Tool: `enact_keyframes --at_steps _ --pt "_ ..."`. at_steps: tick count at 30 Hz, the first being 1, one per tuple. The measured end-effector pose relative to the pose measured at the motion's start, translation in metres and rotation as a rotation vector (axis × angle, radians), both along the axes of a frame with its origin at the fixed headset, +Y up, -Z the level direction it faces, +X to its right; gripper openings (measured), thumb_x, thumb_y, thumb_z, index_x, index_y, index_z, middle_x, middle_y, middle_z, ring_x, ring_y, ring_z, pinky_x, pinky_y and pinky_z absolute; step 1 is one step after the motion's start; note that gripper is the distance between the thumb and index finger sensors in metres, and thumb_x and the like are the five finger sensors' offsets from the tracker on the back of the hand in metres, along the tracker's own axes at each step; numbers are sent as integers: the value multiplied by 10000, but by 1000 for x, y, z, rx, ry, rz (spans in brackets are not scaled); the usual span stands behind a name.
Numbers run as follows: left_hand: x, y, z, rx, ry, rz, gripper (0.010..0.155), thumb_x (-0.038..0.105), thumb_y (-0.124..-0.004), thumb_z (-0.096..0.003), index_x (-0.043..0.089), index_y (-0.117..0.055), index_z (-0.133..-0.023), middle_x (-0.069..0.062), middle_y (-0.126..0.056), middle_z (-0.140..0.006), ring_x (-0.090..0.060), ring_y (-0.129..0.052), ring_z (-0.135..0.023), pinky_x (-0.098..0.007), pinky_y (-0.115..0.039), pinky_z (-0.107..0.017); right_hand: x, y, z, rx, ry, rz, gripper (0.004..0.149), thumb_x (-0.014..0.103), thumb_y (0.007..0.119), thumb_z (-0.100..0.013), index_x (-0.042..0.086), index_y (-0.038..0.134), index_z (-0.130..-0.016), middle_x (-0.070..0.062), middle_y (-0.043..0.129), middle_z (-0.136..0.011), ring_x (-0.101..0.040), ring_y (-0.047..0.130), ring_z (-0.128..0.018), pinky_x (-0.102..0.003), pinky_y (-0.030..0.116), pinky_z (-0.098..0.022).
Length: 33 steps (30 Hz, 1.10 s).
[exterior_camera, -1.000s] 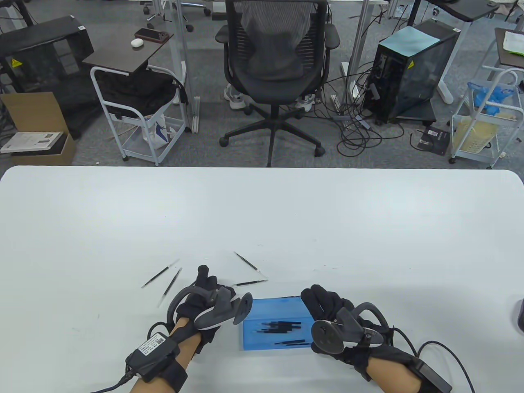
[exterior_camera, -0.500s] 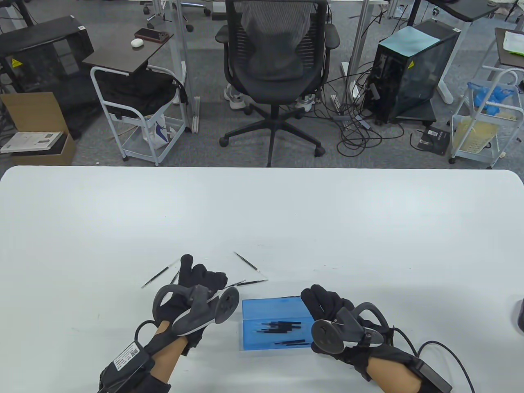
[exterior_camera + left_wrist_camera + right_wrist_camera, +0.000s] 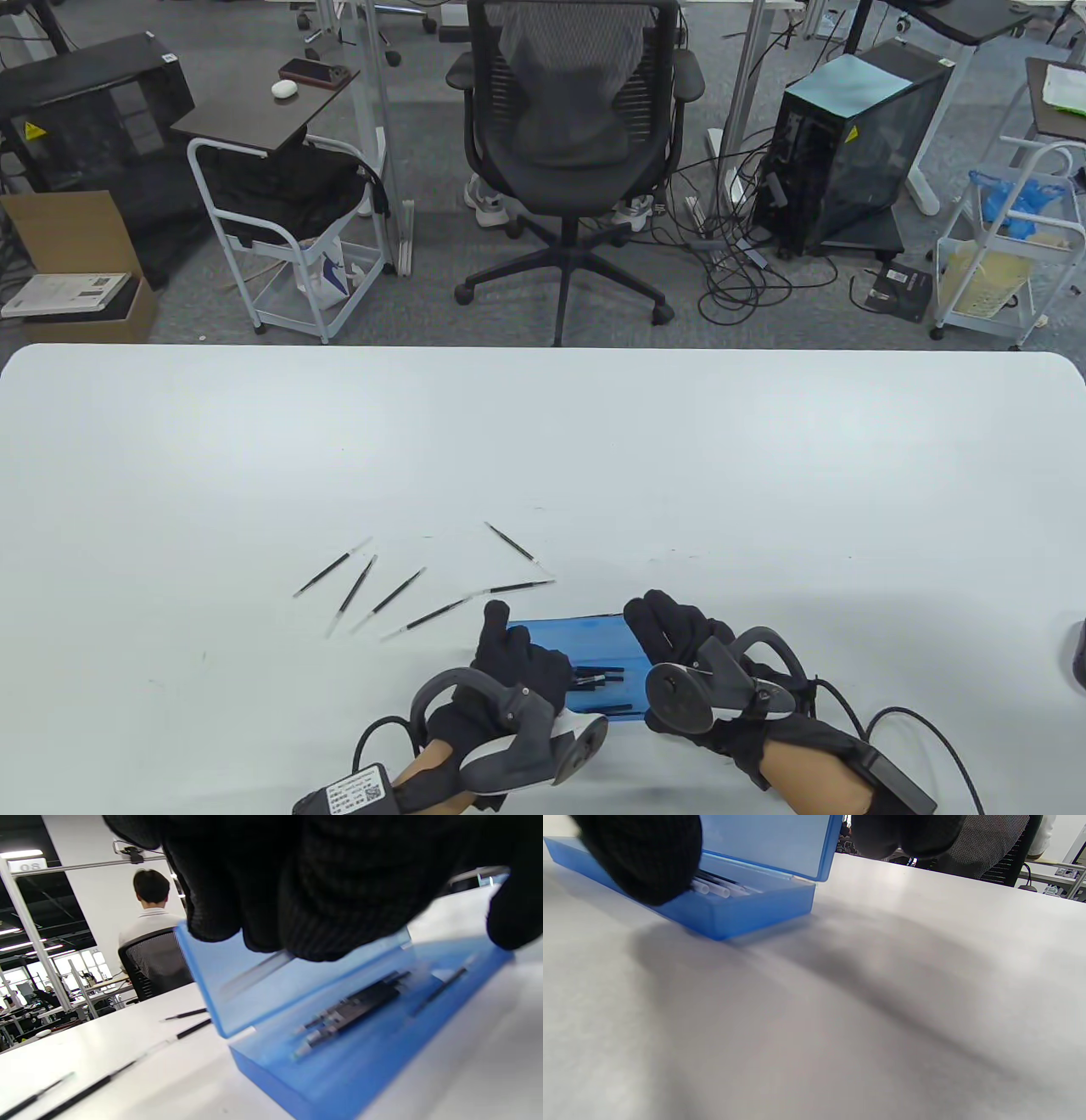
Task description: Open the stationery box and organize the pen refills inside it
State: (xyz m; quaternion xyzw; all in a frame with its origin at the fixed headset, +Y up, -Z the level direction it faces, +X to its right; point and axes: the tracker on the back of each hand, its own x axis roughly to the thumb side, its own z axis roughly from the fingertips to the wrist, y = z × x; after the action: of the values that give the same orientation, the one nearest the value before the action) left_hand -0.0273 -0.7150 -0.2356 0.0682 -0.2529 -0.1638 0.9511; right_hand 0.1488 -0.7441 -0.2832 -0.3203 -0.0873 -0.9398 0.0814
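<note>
The blue stationery box [image 3: 585, 635] lies open near the table's front edge, its lid [image 3: 220, 976] upright. Several black pen refills [image 3: 598, 677] lie inside it [image 3: 360, 1001]. My left hand [image 3: 513, 654] hovers over the box's left end with curled fingers [image 3: 322, 891]. A pale blurred pen refill [image 3: 254, 974] juts out from under them, in front of the lid. My right hand [image 3: 670, 628] grips the box's right end, with the thumb [image 3: 640, 857] on the base rim and the fingers behind the lid. Several loose refills [image 3: 390, 597] lie on the table left of the box.
The white table [image 3: 543, 441] stretches bare beyond the refills. An office chair [image 3: 577, 127] stands past its far edge, with carts and computer cases on the floor. In the left wrist view a person [image 3: 148, 912] sits facing away.
My left hand left the loose refills at the left and came right and nearer, over the box's left end, uncovering two refills on the table. The right hand and box stayed put.
</note>
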Motion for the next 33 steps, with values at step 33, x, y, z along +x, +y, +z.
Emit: enact_keyframes --at_steps 33 --pt "-57 53 -29 39 180 125 530 301 -960 -449 265 -795 -951 76 -982 -873 -204 -929 -929 -625 -481 -866 0 0 0 -7 -1 0 1197 531 822 -440 40 -57 -1088 -353 87 -1168 -585 511 -1031 -649 570 -725"
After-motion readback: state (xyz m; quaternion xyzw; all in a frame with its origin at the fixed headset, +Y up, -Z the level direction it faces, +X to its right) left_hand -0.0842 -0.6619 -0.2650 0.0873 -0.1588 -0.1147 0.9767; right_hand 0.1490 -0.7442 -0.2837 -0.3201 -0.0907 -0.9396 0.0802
